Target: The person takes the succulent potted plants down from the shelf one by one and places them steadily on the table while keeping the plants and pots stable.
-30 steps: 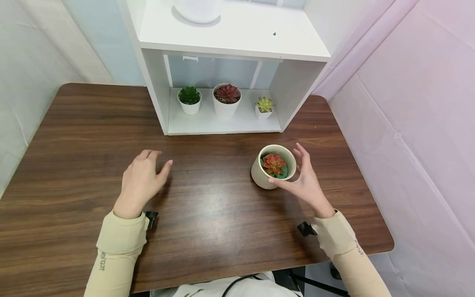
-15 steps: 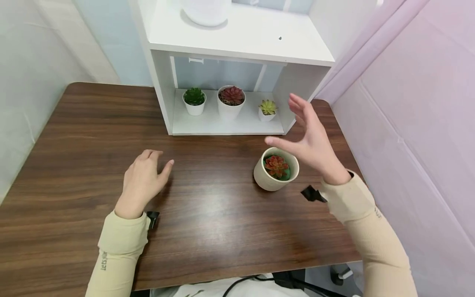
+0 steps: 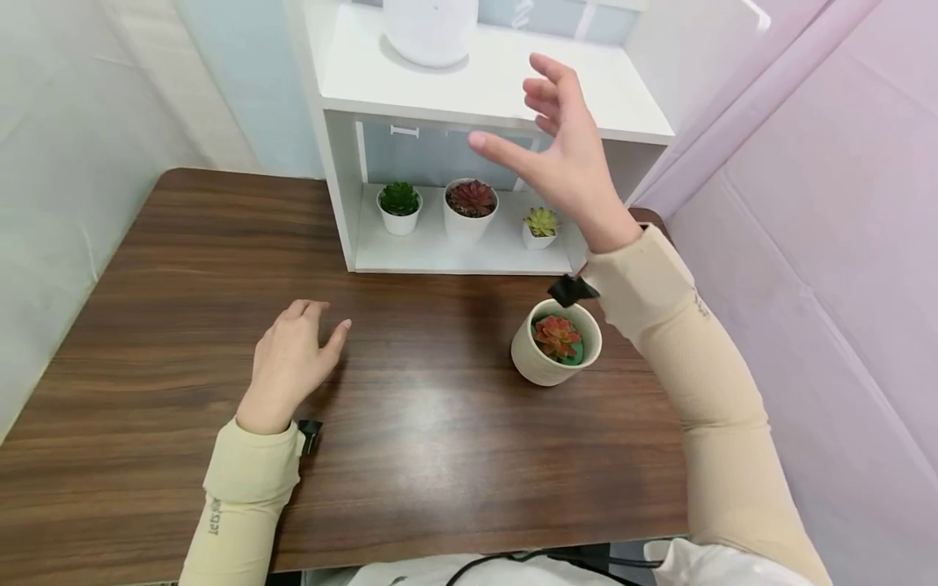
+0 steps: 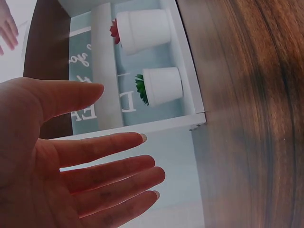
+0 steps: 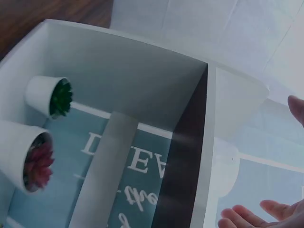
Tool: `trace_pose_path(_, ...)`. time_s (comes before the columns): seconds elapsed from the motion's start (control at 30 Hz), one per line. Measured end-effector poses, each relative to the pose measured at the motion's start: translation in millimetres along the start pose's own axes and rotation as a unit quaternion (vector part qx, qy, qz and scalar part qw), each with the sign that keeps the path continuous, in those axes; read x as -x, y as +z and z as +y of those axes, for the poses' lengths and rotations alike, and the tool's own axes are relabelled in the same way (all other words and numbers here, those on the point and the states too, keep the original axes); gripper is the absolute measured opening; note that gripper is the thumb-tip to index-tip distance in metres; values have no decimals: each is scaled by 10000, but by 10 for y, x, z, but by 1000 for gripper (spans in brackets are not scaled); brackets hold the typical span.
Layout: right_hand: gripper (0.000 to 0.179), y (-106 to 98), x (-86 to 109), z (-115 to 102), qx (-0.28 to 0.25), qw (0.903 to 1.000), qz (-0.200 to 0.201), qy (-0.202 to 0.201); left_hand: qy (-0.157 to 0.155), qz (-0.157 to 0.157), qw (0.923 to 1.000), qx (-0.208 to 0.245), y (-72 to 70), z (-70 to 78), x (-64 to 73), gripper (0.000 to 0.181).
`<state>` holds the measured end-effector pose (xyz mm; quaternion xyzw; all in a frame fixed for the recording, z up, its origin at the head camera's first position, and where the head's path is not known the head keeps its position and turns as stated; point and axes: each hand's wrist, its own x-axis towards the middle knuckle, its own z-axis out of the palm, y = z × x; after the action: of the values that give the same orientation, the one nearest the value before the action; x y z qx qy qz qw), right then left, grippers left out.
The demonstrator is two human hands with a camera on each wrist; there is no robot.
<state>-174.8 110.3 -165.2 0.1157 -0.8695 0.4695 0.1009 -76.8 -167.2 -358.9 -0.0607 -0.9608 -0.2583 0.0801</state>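
Since a second ago the right hand (image 3: 560, 155) has left the beige pot (image 3: 541, 365) and risen to the white shelf unit (image 3: 366, 81), where, seen from the head, it appears in front of the upper board. Its thumb stands well apart from the lightly bent fingers, and it is empty. The left hand (image 3: 293, 354) keeps its place over the wooden table (image 3: 410, 480), in front of the shelf unit and off toward its left side; its fingers are relaxed and extended, the thumb apart, likewise empty. Whether it touches the tabletop cannot be told.

The beige pot stands upright on the table in front of the shelf unit's right end, a red succulent (image 3: 557, 335) inside it. A white rounded object (image 3: 432, 32) sits on the shelf unit's upper board, left of the right hand, its top cut off.

In the shelf unit's lower compartment stand three white pots: one with a green succulent (image 3: 399, 198) at the left, one with a dark red succulent (image 3: 471, 198) in the middle, one with a yellow-green succulent (image 3: 541, 220) at the right.
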Motion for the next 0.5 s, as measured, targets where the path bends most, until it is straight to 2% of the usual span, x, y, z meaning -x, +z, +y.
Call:
trace_pose_path(0.23,94,134,-389,-134,294,9994,83,155,-28,5,10000,34,30,14,-5,46)
trace_pose_path(0.5,106,302,-754,-129,869,9960,159,89,-116,-35,9999,95,88,4,15,46)
